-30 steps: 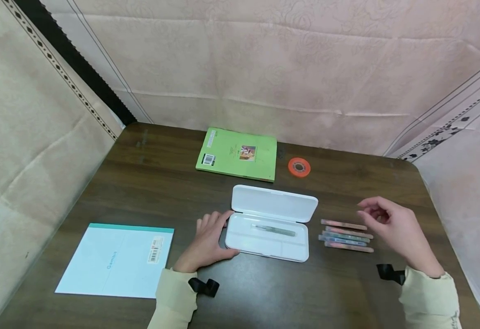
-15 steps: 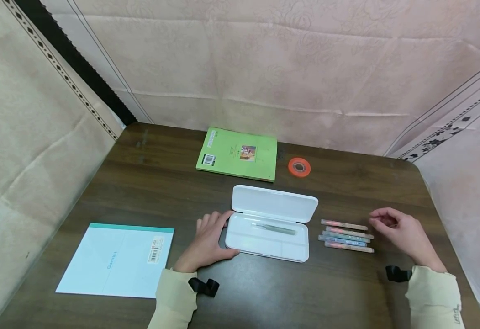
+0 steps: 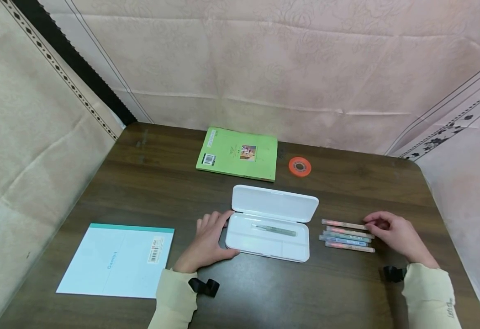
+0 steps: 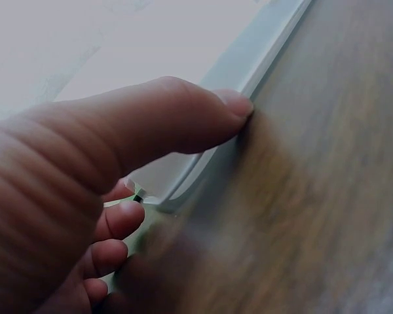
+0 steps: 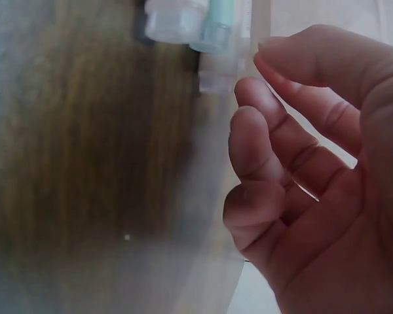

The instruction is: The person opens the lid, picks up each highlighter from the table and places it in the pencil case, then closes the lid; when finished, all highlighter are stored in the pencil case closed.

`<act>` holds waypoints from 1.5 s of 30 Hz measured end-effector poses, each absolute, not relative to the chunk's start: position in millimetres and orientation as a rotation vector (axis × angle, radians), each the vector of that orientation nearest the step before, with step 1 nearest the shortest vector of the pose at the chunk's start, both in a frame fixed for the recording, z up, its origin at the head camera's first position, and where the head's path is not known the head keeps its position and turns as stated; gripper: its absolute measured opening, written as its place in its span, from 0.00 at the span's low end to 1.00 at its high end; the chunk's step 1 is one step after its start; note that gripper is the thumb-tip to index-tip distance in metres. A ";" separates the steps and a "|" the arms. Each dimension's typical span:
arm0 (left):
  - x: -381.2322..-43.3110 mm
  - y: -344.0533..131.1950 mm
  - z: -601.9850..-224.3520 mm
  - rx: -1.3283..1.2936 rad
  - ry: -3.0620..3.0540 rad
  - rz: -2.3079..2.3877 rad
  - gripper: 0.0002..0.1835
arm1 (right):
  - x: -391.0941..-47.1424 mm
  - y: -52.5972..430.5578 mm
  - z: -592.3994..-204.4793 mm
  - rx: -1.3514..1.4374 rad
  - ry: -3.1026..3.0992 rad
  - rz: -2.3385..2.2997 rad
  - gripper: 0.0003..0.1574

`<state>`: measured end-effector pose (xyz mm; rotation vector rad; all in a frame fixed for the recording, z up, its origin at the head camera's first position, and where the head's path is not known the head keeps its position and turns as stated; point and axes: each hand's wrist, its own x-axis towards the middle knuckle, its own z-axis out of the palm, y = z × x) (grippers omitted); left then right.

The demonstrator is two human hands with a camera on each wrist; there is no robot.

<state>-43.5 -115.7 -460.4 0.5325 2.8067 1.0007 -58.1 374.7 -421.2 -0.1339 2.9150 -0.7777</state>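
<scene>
A white pencil case (image 3: 240,235) lies with its lid (image 3: 274,203) folded back, and one grey-green pen (image 3: 278,230) rests inside. My left hand (image 3: 204,240) grips the left end of the case, thumb along its front edge and fingers behind; the left wrist view shows the thumb (image 4: 183,118) pressed on the rim. To the right of the case lie several pastel-coloured pens (image 3: 348,243) side by side. My right hand (image 3: 393,233) is at the right end of the farthest pen (image 3: 342,224), fingers loosely bent. In the right wrist view, the pen ends (image 5: 177,23) appear just beyond the fingertips.
A light blue notebook (image 3: 116,260) lies at the left. Behind the case are a green book (image 3: 235,155) and an orange ring-shaped roll (image 3: 299,167). The dark wooden table (image 3: 264,292) ends at patterned cloth (image 3: 264,68) on the back and sides.
My right hand first drew back to the right and lower, then came slightly left to the farthest pen's end. My left hand and the pencil case stayed in place.
</scene>
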 end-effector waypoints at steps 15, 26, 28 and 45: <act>-42.9 -115.4 -459.7 0.526 2.808 1.004 0.52 | -71.3 368.1 -422.2 -0.216 2.857 -0.666 0.08; -42.4 -115.0 -460.2 0.523 2.812 1.000 0.52 | -72.9 367.0 -422.3 -0.237 2.842 -0.690 0.07; -42.5 -115.1 -460.2 0.521 2.811 1.002 0.52 | -72.6 367.3 -422.0 -0.232 2.839 -0.690 0.07; -44.0 -116.0 -460.4 0.554 2.817 0.986 0.52 | -60.4 367.8 -394.3 -0.229 3.002 -0.761 0.06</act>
